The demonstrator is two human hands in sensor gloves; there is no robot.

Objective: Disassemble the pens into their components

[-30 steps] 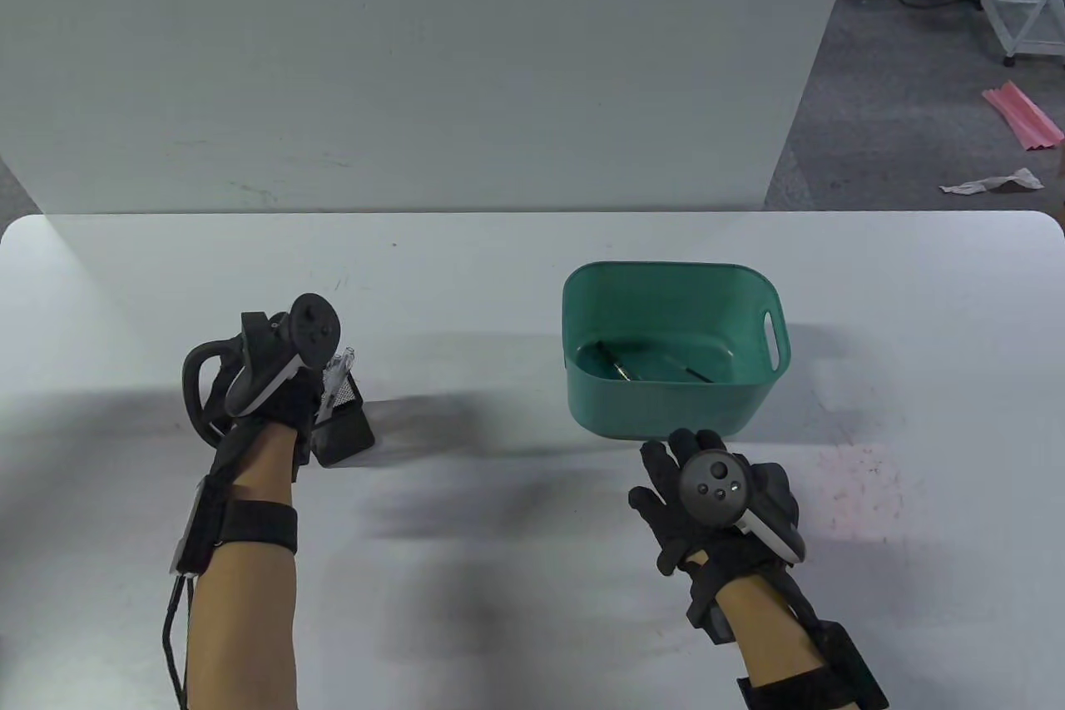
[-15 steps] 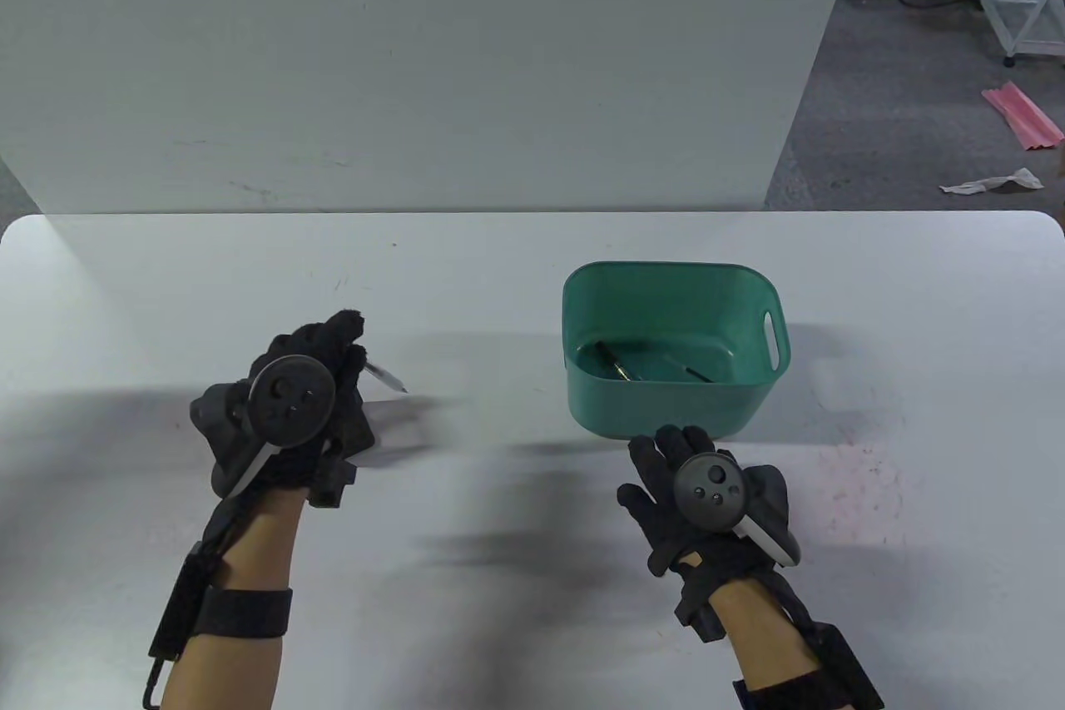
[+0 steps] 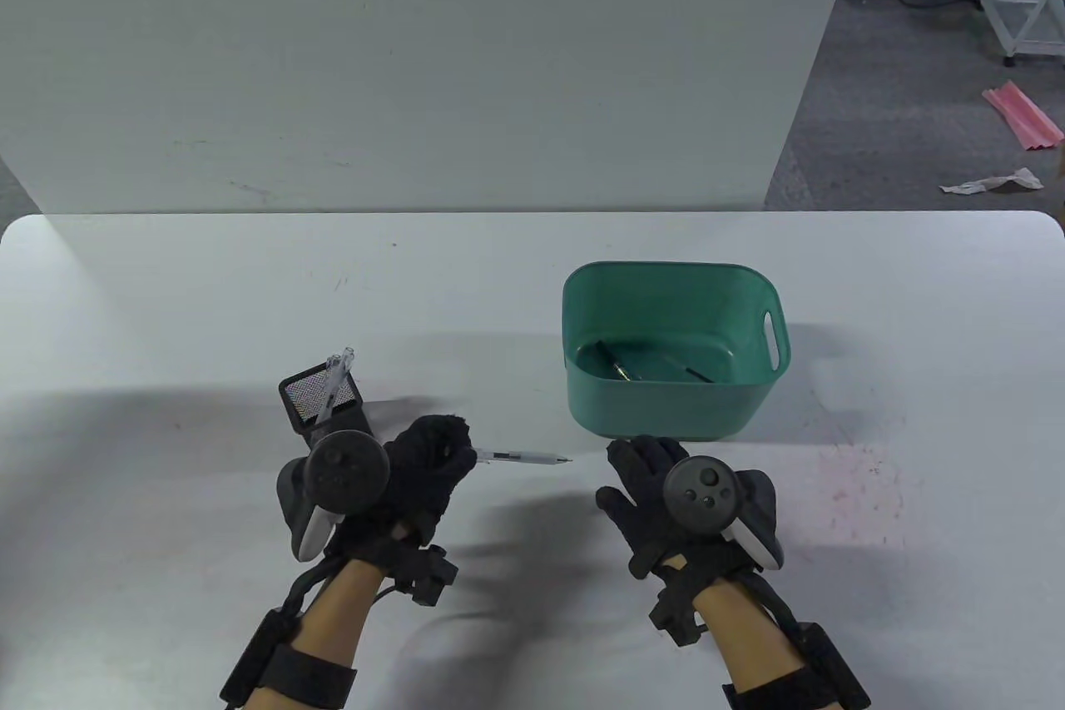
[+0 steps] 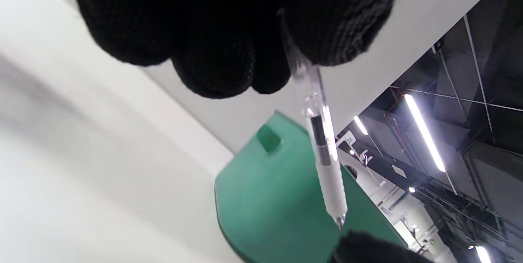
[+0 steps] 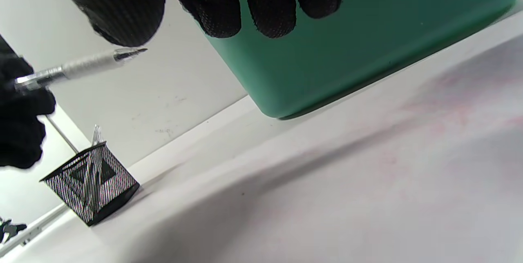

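My left hand (image 3: 424, 464) grips a clear pen (image 3: 524, 457) by its rear end, tip pointing right toward my right hand. The pen also shows in the left wrist view (image 4: 322, 148) and the right wrist view (image 5: 77, 67). My right hand (image 3: 645, 477) is empty with fingers spread, just right of the pen tip and in front of the green bin (image 3: 666, 410). A black mesh pen holder (image 3: 320, 402) with another clear pen (image 3: 337, 377) stands behind my left hand. Pen parts (image 3: 620, 367) lie in the bin.
The green bin has a handle slot (image 3: 775, 340) on its right wall. The table's back edge meets a white wall panel (image 3: 416, 77). A faint pink stain (image 3: 849, 485) marks the table right of my right hand.
My left hand lifted a pen out of the mesh holder and carried it right and toward me, uncovering the holder. My right hand shifted slightly left toward the pen tip.
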